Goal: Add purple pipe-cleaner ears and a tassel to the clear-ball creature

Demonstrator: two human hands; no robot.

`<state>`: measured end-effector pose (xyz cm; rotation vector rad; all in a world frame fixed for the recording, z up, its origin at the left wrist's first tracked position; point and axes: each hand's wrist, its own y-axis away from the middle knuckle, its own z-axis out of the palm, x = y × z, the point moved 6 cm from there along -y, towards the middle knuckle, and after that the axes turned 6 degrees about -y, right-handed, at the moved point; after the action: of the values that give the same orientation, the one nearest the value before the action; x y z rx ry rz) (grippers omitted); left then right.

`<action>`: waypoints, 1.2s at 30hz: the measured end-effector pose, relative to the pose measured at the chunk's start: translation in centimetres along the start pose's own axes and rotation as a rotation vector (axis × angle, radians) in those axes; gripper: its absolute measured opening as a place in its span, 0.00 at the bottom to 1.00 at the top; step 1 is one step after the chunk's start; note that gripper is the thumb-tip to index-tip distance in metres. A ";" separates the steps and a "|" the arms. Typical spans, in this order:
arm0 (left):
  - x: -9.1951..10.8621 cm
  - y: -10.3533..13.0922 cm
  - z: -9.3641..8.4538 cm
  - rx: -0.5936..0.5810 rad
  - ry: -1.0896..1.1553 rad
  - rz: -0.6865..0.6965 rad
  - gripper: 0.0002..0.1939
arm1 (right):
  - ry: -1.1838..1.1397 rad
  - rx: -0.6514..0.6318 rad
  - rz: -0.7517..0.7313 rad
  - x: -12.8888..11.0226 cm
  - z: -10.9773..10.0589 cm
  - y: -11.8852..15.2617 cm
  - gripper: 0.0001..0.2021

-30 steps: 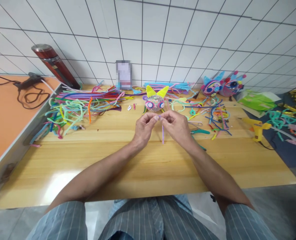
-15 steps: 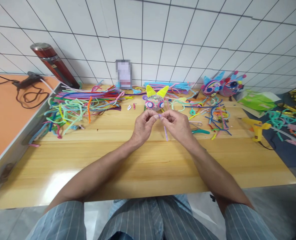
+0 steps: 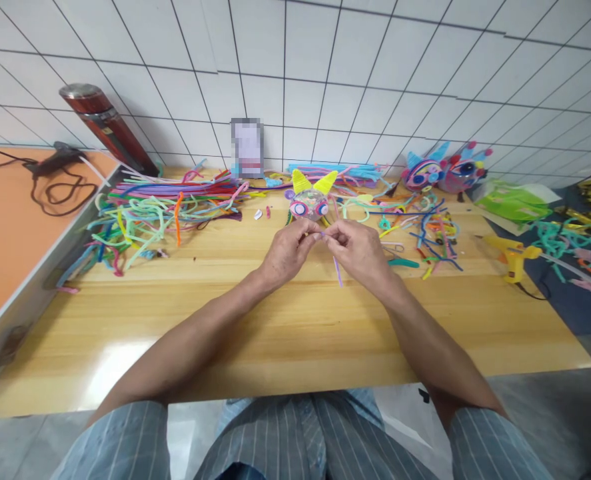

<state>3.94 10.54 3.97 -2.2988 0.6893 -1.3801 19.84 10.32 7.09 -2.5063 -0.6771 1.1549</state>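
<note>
So you've got a purple pipe cleaner [image 3: 338, 272] pinched between the fingertips of both hands, left hand [image 3: 286, 250] and right hand [image 3: 358, 250] nearly meeting over the wooden table [image 3: 295, 333]. Thumbs and index fingers are pressed together on it, other fingers curled in, and its free end hangs down just below your right fingers, toward you. Can't really tell how it's bent where your tips cover it. Right beyond your fingertips sits the little figure [image 3: 309, 203] with yellow ears and pink-and-blue eyes. Off to the left of your fingers there's a messy heap of pipe cleaners [image 3: 145, 217], and behind that a red flask [image 3: 108, 127] leans at the wall. The phone [image 3: 248, 148] stands past your left fingers. To the right of your fingers you've got loose scraps [image 3: 440, 240], a teal-handled tool [image 3: 404, 263] partly hidden by your right hand, and, well apart, a yellow glue gun [image 3: 514, 259].
</note>
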 end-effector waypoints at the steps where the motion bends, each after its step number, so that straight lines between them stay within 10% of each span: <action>1: 0.1 0.0 0.0 0.003 -0.003 0.010 0.05 | -0.016 0.004 0.007 0.0 0.0 0.0 0.05; 14: -1.7 1.5 1.7 0.167 0.473 -0.302 0.14 | -0.358 0.007 0.214 1.1 1.1 0.1 0.07; 25: 0.4 0.0 -0.1 -0.029 -0.026 0.097 0.06 | 0.076 -0.064 -0.030 -0.1 -0.3 0.1 0.05; 36: -1.4 1.7 1.7 0.159 0.374 -0.255 0.11 | -0.165 0.007 0.114 0.7 0.6 0.0 0.04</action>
<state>4.54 10.10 1.32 -2.0778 0.3766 -1.9379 19.77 10.75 6.29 -2.4909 -0.5760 1.4146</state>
